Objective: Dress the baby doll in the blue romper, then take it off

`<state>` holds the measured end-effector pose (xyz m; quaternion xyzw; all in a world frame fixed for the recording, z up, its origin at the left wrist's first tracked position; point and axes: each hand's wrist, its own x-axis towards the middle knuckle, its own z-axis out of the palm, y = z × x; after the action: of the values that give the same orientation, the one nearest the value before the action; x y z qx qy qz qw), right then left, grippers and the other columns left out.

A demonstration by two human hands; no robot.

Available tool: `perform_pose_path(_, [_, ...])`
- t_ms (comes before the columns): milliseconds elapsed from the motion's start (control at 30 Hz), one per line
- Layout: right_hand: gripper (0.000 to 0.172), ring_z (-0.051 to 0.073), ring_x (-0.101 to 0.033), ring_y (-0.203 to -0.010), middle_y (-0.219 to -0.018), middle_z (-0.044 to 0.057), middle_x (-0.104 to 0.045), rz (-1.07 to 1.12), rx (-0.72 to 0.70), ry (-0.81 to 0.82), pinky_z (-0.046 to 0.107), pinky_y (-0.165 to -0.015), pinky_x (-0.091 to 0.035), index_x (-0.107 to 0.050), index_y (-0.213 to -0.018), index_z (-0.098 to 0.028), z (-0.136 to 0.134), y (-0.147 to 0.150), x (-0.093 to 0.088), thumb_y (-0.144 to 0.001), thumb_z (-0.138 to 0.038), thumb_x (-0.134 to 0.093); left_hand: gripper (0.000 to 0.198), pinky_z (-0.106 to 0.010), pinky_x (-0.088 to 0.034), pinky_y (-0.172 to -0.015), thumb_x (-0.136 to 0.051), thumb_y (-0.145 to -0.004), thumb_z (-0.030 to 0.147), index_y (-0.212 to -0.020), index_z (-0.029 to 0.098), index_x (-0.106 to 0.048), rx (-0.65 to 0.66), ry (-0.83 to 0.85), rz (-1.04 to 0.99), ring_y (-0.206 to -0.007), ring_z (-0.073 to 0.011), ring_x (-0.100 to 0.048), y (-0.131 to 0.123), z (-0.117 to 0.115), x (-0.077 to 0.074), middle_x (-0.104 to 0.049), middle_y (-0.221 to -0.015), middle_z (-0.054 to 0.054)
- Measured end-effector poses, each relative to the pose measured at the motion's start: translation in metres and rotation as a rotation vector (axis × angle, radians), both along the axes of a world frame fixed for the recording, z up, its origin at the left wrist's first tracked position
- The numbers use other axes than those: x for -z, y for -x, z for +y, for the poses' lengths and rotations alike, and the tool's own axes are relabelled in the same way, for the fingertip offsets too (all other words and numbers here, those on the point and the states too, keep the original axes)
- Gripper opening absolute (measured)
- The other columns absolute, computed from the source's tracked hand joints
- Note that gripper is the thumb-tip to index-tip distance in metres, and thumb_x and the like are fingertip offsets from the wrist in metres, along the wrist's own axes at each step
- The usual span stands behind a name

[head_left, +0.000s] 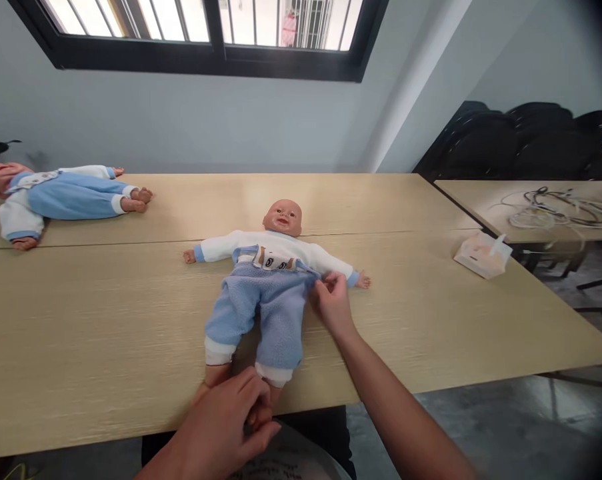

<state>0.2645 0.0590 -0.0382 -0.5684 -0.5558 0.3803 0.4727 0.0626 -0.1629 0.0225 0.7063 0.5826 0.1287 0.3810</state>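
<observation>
A baby doll lies face up on the table, arms spread, feet toward me. It wears a white top with blue cuffs and fuzzy light-blue trousers with white ankle cuffs. A white strip with printed eyes shows at the waist. My right hand pinches the trousers' waistband at the side, beside the doll's outstretched arm. Down at the table's front edge, my left hand curls around one of the doll's feet, which is partly hidden by the fingers.
A second doll in similar clothes lies at the far left of the wooden table. Toward the right edge sits a tissue box. Coiled cables rest on another table, with black chairs stacked behind.
</observation>
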Motion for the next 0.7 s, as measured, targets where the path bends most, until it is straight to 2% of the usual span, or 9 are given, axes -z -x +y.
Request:
perform_pose_path(67, [0.03,0.02,-0.052,-0.078,-0.092,0.002,-0.053,-0.022,0.0,-0.011,0.037,-0.077,-0.051,-0.047,-0.103,-0.025,-0.011,0.001,-0.006,-0.089,-0.048,-0.06,0.016,-0.031,-0.038,-0.072,-0.068,-0.091,0.034,-0.094,0.023,-0.057,0.003,-0.029,-0.01,-0.08,-0.0187,-0.057,-0.015,0.003,0.008,-0.061,-0.097,-0.002])
perform_pose_path(133, [0.039,0.021,-0.054,-0.086,-0.107,0.007,-0.053,-0.079,-0.074,-0.025,0.041,-0.086,-0.053,-0.048,-0.112,-0.023,-0.029,0.005,-0.014,-0.09,-0.051,-0.062,0.015,-0.031,-0.042,-0.075,-0.069,-0.091,0.031,-0.098,0.023,-0.059,0.012,-0.045,-0.041,-0.084,-0.0191,-0.06,-0.027,0.007,0.011,-0.062,-0.103,-0.003])
perform_pose_path(233, [0.058,0.027,-0.056,-0.109,-0.127,0.012,-0.048,-0.185,-0.277,-0.037,0.05,-0.102,-0.05,-0.046,-0.127,-0.022,-0.058,0.011,-0.029,-0.083,-0.05,-0.073,0.022,-0.031,-0.047,-0.083,-0.074,-0.087,0.026,-0.105,0.024,-0.062,0.065,-0.022,-0.137,-0.097,-0.0206,-0.064,-0.032,0.009,0.0,-0.064,-0.116,-0.004])
perform_pose_path(300, [0.065,0.031,-0.052,-0.124,-0.133,0.013,-0.047,-0.228,-0.358,-0.005,0.053,-0.111,-0.046,-0.043,-0.133,-0.023,-0.071,0.013,-0.036,-0.08,-0.042,-0.075,0.028,-0.031,-0.048,-0.09,-0.076,-0.086,0.025,-0.112,0.028,-0.064,0.114,0.01,-0.192,-0.106,-0.0214,-0.065,-0.02,0.011,-0.016,-0.066,-0.121,-0.002])
perform_pose_path(400, [0.064,0.033,-0.049,-0.133,-0.135,0.013,-0.048,-0.257,-0.366,0.086,0.055,-0.116,-0.041,-0.043,-0.134,-0.022,-0.074,0.007,-0.043,-0.077,-0.033,-0.07,0.017,-0.028,-0.05,-0.079,-0.066,-0.093,0.026,-0.11,0.029,-0.066,0.103,-0.01,-0.227,-0.09,-0.0176,-0.066,0.018,0.023,-0.036,-0.07,-0.108,0.0])
perform_pose_path(467, [0.062,0.032,-0.049,-0.134,-0.136,0.013,-0.049,-0.282,-0.355,0.122,0.055,-0.117,-0.041,-0.045,-0.135,-0.022,-0.066,-0.001,-0.046,-0.077,-0.031,-0.068,0.012,-0.027,-0.049,-0.068,-0.055,-0.099,0.029,-0.103,0.026,-0.065,-0.035,-0.126,-0.223,-0.078,-0.0161,-0.062,0.051,0.047,-0.038,-0.068,-0.095,0.0])
perform_pose_path(500, [0.062,0.032,-0.05,-0.134,-0.137,0.013,-0.049,-0.299,-0.355,0.127,0.055,-0.117,-0.04,-0.045,-0.135,-0.022,-0.062,-0.006,-0.048,-0.078,-0.031,-0.067,0.015,-0.028,-0.049,-0.069,-0.052,-0.101,0.032,-0.101,0.025,-0.065,-0.139,-0.221,-0.197,-0.079,-0.0172,-0.062,0.066,0.064,-0.035,-0.067,-0.093,-0.001])
perform_pose_path(600, [0.06,0.032,-0.051,-0.135,-0.141,0.012,-0.05,-0.358,-0.367,0.134,0.055,-0.116,-0.042,-0.046,-0.139,-0.024,-0.054,-0.019,-0.054,-0.083,-0.033,-0.067,0.026,-0.035,-0.051,-0.077,-0.057,-0.098,0.044,-0.109,0.022,-0.063,-0.409,-0.325,-0.128,-0.09,-0.0222,-0.064,0.099,0.128,-0.012,-0.069,-0.105,-0.006])
perform_pose_path(700, [0.056,0.031,-0.057,-0.126,-0.142,0.013,-0.049,-0.435,-0.384,0.155,0.054,-0.107,-0.05,-0.045,-0.142,-0.028,-0.054,-0.025,-0.064,-0.092,-0.042,-0.066,0.04,-0.039,-0.052,-0.085,-0.063,-0.092,0.051,-0.117,0.019,-0.062,-0.448,-0.235,-0.236,-0.095,-0.0251,-0.066,0.108,0.183,0.016,-0.07,-0.108,-0.009])
